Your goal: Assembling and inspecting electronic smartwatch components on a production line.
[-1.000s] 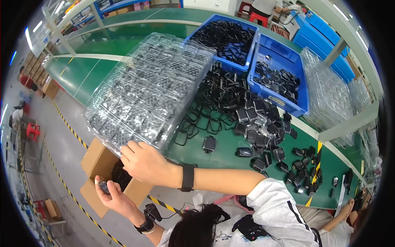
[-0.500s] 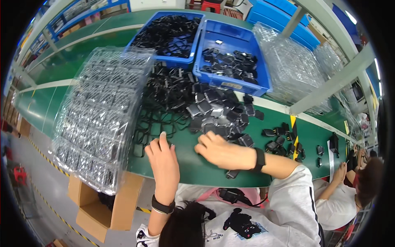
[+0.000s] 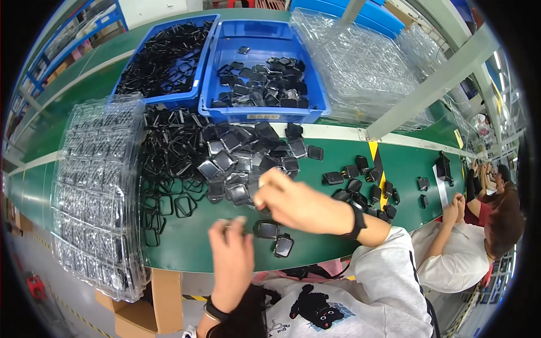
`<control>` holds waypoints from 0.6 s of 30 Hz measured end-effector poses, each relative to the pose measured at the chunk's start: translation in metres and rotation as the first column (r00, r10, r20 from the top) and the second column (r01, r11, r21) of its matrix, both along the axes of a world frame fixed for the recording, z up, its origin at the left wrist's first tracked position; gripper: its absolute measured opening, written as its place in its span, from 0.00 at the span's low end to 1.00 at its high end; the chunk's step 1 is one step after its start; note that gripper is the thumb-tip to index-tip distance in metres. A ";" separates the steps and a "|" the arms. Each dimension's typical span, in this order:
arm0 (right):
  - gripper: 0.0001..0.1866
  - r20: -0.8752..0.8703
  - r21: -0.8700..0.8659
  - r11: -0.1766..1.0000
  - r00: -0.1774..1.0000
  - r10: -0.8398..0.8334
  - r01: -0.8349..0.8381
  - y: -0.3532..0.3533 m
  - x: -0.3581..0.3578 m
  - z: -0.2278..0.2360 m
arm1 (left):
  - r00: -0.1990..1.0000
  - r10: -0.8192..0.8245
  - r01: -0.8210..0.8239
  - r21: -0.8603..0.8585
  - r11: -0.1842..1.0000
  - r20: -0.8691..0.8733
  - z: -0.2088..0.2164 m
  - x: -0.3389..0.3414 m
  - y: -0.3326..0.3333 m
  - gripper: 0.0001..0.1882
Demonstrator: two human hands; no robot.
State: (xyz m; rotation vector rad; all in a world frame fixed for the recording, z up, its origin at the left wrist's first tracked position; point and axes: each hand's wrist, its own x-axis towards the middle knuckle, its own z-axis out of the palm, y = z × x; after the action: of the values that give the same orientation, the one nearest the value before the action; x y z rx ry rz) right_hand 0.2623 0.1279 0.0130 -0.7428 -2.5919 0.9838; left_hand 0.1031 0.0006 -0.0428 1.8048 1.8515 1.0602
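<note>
Two blk watch-like units (image 3: 283,246) lie nr front edge of desk (image 3: 191,239), just R of L hand (image 3: 232,259), R hand (image 3: 304,207) beyond them; both hands' fingers curled, can't tell if gripping.

Bright, mostly even light over the worktop (image 3: 191,242); white light strips (image 3: 497,59) visible near the right rim. Strong glare on the clear plastic tray (image 3: 96,203) at left, washing out detail; paler sheen on the glassy black pieces (image 3: 239,194). Shadows soft, faint. Motion blur on the right fingers (image 3: 270,183) and left fingers (image 3: 226,234). Fisheye bends the worktop's front edge; corners black, far right small and indistinct.
</note>
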 end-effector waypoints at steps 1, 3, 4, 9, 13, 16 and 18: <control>0.15 -0.069 0.034 0.998 0.996 -0.049 0.051 0.005 0.011 0.001 | 0.993 -0.108 0.108 0.004 0.994 -0.038 0.002 0.009 0.003 0.23; 0.15 -0.055 0.116 0.982 0.988 -0.146 0.152 0.012 0.028 -0.001 | 0.981 -0.186 0.183 -0.052 0.982 -0.054 -0.002 0.026 0.008 0.22; 0.15 -0.010 0.180 0.968 0.984 -0.175 0.174 0.011 0.038 -0.003 | 0.980 -0.178 0.169 -0.093 0.981 -0.092 -0.002 0.035 0.012 0.22; 0.20 0.228 0.272 0.918 0.908 -0.352 0.288 -0.020 0.039 -0.021 | 0.957 -0.148 0.114 -0.146 0.983 -0.248 -0.009 0.054 0.015 0.22; 0.23 0.318 0.271 0.910 0.863 -0.392 0.314 -0.024 0.033 -0.039 | 0.952 -0.095 0.046 -0.172 0.984 -0.291 -0.009 0.047 0.012 0.23; 0.23 0.357 0.297 0.907 0.846 -0.395 0.298 -0.023 0.031 -0.041 | 0.942 -0.117 0.071 -0.151 0.986 -0.316 -0.009 0.038 0.010 0.22; 0.24 0.341 0.324 0.899 0.850 -0.401 0.294 -0.020 0.033 -0.042 | 0.942 -0.131 0.084 -0.159 0.984 -0.309 -0.009 0.032 0.011 0.22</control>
State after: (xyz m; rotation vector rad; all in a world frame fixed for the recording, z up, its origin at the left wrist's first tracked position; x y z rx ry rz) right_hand 0.2955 0.1080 -0.0293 -1.4055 -2.6865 0.3956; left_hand 0.1350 0.0114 -0.0522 2.0579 1.9204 0.6051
